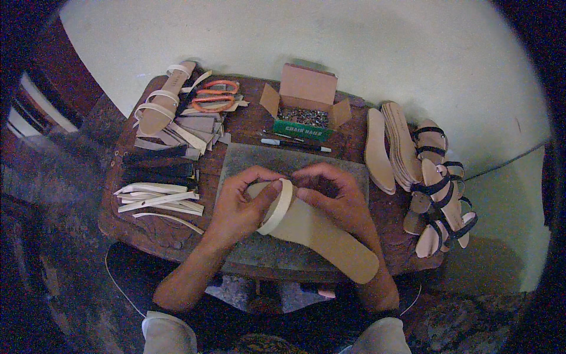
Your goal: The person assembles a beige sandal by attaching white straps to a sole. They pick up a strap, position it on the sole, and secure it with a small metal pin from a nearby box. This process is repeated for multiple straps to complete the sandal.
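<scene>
A beige sandal sole (330,236) slants between my hands above a grey board, its heel end pointing down to the right. Across its front part arches a cream strap (278,211). My left hand (237,197) grips the front of the sole from the left, its thumb inside the strap. At the far edge of the sole, my right hand (333,187) is closed with thumb and fingers at the strap's upper end. The right fingertips are partly hidden, and any small piece between them cannot be made out.
Behind the grey board (242,156) lie a marker (295,145) and an open box of nails (303,127). Left are orange-handled scissors (215,96), a strapped sandal (159,109), black strips (159,172) and cream strips (159,197). Right are stacked soles (401,144) and black-strapped sandals (445,192).
</scene>
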The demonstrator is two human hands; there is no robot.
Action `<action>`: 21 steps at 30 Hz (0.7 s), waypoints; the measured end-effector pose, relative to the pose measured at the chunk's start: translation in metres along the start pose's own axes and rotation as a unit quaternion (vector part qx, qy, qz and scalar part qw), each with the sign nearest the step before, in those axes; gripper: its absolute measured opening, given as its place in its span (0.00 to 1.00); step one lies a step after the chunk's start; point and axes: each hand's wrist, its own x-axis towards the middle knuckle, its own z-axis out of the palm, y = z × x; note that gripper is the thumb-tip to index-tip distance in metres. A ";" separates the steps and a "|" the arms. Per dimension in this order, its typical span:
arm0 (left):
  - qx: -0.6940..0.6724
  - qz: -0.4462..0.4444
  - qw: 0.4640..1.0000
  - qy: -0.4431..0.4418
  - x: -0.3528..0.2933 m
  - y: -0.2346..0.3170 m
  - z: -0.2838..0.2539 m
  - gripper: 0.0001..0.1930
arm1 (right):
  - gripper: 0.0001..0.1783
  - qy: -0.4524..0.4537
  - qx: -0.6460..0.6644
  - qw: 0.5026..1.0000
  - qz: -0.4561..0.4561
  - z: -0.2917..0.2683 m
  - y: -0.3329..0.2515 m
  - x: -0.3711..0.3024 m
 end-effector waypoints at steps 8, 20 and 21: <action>0.024 0.053 0.998 0.004 0.008 -0.002 -0.008 0.07 | 0.23 -0.079 0.096 0.984 0.125 -0.013 -0.010 -0.005; 0.119 0.027 0.992 0.033 0.009 -0.006 -0.009 0.12 | 0.17 -0.090 -0.117 0.983 0.107 -0.052 -0.009 -0.019; 0.181 0.068 0.980 0.048 0.008 -0.002 -0.009 0.15 | 0.16 -0.082 -0.128 0.983 0.099 -0.051 -0.008 -0.018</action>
